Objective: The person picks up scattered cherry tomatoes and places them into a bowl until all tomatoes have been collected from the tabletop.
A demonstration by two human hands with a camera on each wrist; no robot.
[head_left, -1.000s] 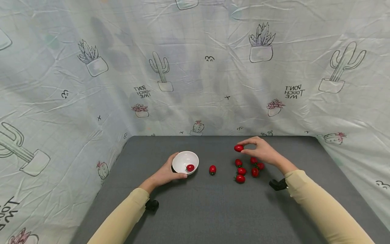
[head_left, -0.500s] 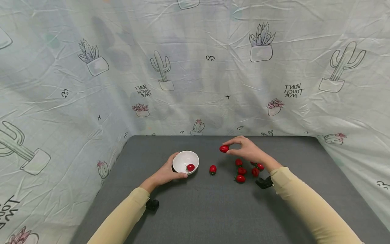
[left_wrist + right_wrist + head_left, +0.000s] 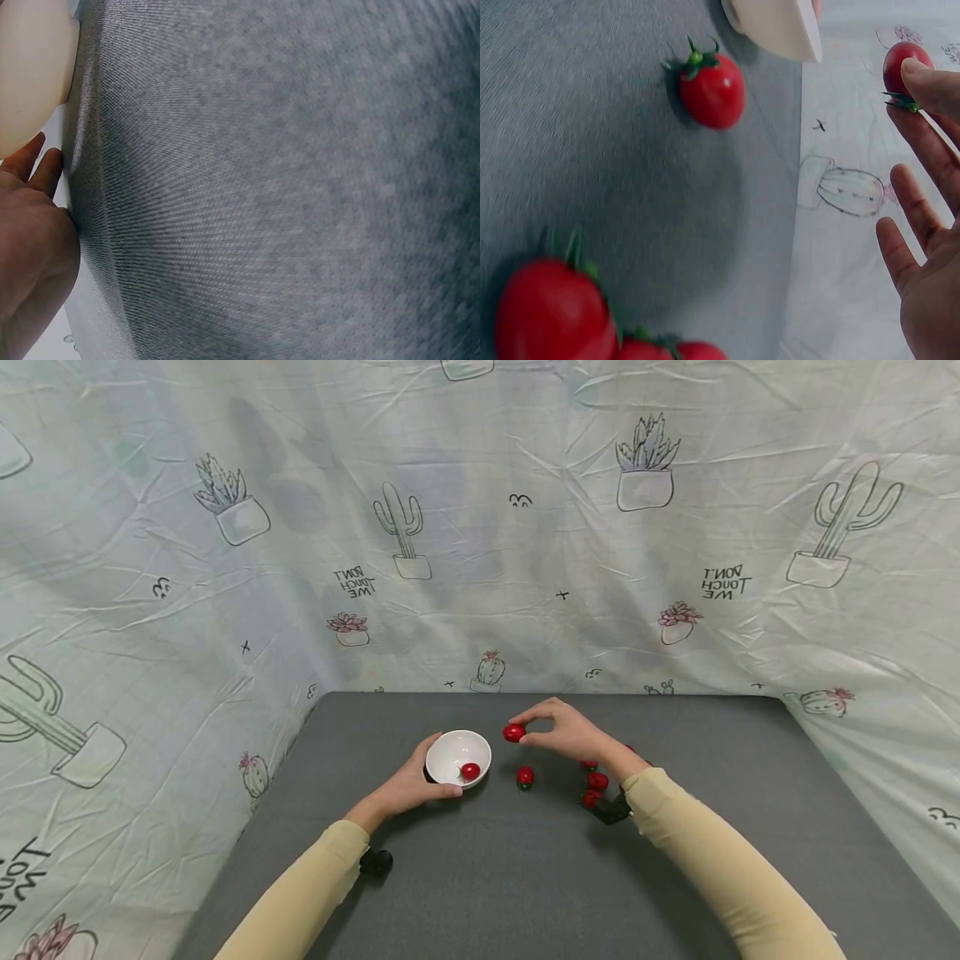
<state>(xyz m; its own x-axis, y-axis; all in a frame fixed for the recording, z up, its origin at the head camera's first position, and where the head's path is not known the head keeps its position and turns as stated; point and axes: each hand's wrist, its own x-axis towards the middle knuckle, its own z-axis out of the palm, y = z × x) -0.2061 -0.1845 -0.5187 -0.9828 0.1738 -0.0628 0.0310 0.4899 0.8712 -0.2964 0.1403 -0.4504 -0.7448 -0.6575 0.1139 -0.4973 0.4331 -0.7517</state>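
My right hand (image 3: 568, 732) pinches a cherry tomato (image 3: 513, 732) between thumb and fingers, above the table and just right of the bowl. In the right wrist view this tomato (image 3: 907, 69) shows its green stem end, and the other fingers spread away from it. My left hand (image 3: 411, 785) holds a small white bowl (image 3: 442, 750) from its left side, thumb at the near rim. One cherry tomato (image 3: 470, 772) lies inside the bowl. Another tomato (image 3: 525, 777) rests on the table right of the bowl, below the held one.
Several more cherry tomatoes (image 3: 597, 781) lie grouped on the grey table (image 3: 480, 885), partly hidden behind my right wrist and its black camera (image 3: 612, 810). A patterned white curtain (image 3: 480, 527) hangs along the table's back and sides.
My right hand has carried the pinched tomato leftward from over the tomato group to near the bowl. My left hand and the bowl have stayed in place.
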